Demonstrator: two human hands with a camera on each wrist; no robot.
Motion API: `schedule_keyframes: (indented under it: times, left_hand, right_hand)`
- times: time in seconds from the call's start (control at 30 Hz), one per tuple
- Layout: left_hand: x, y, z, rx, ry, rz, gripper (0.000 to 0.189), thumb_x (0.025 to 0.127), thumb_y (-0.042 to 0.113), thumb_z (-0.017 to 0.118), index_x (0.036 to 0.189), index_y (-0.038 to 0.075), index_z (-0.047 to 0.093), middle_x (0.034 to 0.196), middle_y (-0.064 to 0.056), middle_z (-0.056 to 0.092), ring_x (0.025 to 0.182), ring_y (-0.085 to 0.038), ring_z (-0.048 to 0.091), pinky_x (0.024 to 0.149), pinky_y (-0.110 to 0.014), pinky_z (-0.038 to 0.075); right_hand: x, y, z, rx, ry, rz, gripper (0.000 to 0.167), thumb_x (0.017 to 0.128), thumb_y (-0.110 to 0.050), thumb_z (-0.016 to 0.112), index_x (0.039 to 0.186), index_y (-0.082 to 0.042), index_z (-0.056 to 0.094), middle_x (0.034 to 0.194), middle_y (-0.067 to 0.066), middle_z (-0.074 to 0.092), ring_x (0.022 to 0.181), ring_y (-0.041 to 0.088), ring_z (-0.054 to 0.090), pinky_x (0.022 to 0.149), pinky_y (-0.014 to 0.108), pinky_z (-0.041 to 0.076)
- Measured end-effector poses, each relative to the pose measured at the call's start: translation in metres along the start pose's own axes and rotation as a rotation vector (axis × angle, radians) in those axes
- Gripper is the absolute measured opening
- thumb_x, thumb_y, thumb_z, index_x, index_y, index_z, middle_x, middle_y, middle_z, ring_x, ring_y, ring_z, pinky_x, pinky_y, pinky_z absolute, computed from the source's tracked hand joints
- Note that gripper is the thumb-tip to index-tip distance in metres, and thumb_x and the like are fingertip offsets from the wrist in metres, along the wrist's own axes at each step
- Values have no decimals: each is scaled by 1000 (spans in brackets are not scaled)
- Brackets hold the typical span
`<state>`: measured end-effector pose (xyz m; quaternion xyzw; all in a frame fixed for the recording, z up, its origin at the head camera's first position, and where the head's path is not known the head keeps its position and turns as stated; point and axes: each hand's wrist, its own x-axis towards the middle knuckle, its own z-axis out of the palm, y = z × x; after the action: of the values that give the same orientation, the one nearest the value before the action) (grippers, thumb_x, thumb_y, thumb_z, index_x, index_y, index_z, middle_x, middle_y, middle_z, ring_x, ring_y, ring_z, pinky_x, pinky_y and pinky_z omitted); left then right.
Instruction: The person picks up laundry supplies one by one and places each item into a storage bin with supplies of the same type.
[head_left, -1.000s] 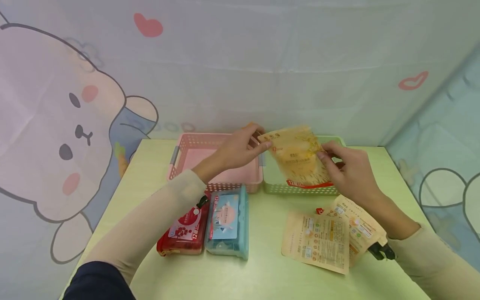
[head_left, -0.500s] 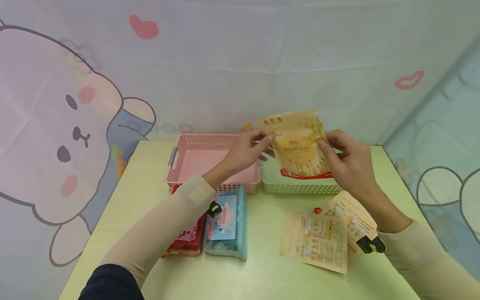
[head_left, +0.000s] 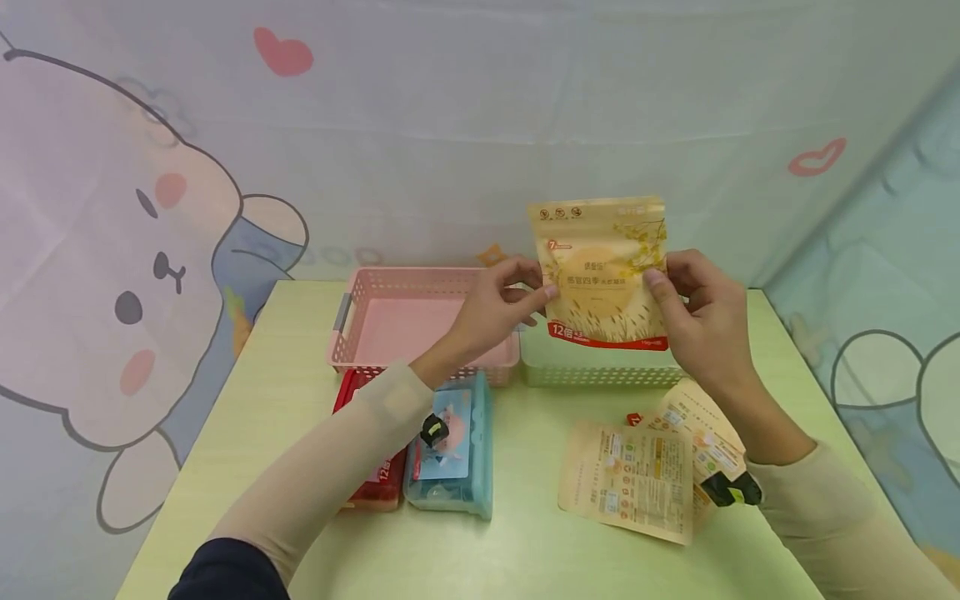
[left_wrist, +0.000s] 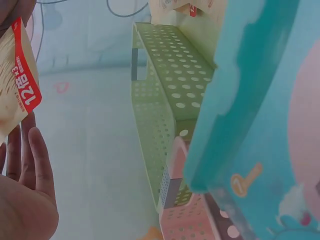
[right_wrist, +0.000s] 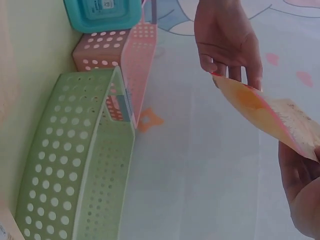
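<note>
A yellow stand-up pouch (head_left: 600,275) with a red bottom band is held upright above the green basket (head_left: 600,375), its printed front facing the head camera. My left hand (head_left: 495,304) pinches its left edge, thumb in front. On the right edge, my right hand (head_left: 705,325) grips it with the thumb over the front and fingers behind. In the right wrist view the pouch (right_wrist: 255,107) spans both hands. Only its lower corner with the red band shows in the left wrist view. Below my right hand, two more pouches (head_left: 633,487) lie overlapped on the table, backs up.
A pink basket (head_left: 408,325) stands left of the green one, against the printed cloth backdrop. In front of it lie a teal box (head_left: 483,467) with a blue label and a red box (head_left: 375,500), partly covered by my left forearm. Pale green tabletop (head_left: 525,550) extends in front.
The pouch has risen out of the green basket and been turned from tilted to nearly upright, facing the head camera. Both hands have moved up with it.
</note>
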<state>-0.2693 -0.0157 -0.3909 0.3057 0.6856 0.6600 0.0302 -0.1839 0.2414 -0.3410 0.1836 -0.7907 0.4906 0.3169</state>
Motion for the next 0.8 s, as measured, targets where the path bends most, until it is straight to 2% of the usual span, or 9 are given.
schedule_keyframes:
  times: [0.17, 0.3, 0.43, 0.53, 0.7, 0.8]
  left_hand:
    - [-3, 2, 5, 31, 38, -13, 27, 101, 18, 75, 125, 10, 64, 107, -7, 67, 85, -25, 74, 70, -47, 62]
    - [-4, 5, 7, 54, 42, -1, 28, 102, 19, 75, 125, 11, 62, 106, -6, 66, 86, -31, 72, 70, -52, 59]
    - [-2, 7, 8, 59, 23, 12, 29, 102, 21, 75, 125, 13, 59, 108, -6, 65, 89, -29, 72, 67, -42, 57]
    - [-1, 6, 10, 58, 23, 9, 33, 102, 24, 75, 127, 14, 56, 109, -6, 66, 93, -24, 71, 71, -36, 55]
    - [1, 6, 12, 8, 65, -41, 43, 102, 23, 75, 136, 16, 50, 114, -6, 67, 103, -22, 70, 83, -32, 54]
    - [3, 9, 13, -36, 93, -81, 47, 102, 22, 74, 139, 17, 47, 118, -5, 65, 105, -21, 71, 84, -31, 55]
  right_hand:
    - [-1, 0, 0, 24, 7, 18, 6, 102, 0, 67, 104, 3, 71, 84, -2, 68, 63, 10, 53, 49, 21, 37]
    - [0, 0, 0, 33, 15, 36, 8, 103, -3, 66, 104, 4, 70, 86, 1, 67, 65, 11, 55, 47, 21, 37]
    - [5, 3, 2, 67, 29, 74, 12, 104, -5, 66, 105, 6, 68, 92, 3, 65, 72, 13, 57, 50, 22, 37]
    - [10, 6, 5, 111, 36, 109, 16, 105, -9, 67, 106, 8, 67, 93, 4, 63, 69, 15, 53, 52, 23, 37]
    - [18, 10, 13, 177, 53, 154, 22, 105, -13, 68, 105, 9, 67, 92, 7, 62, 64, 15, 48, 52, 24, 35]
    - [23, 14, 17, 185, 66, 180, 23, 104, -14, 69, 105, 9, 68, 92, 6, 62, 68, 16, 52, 55, 24, 40]
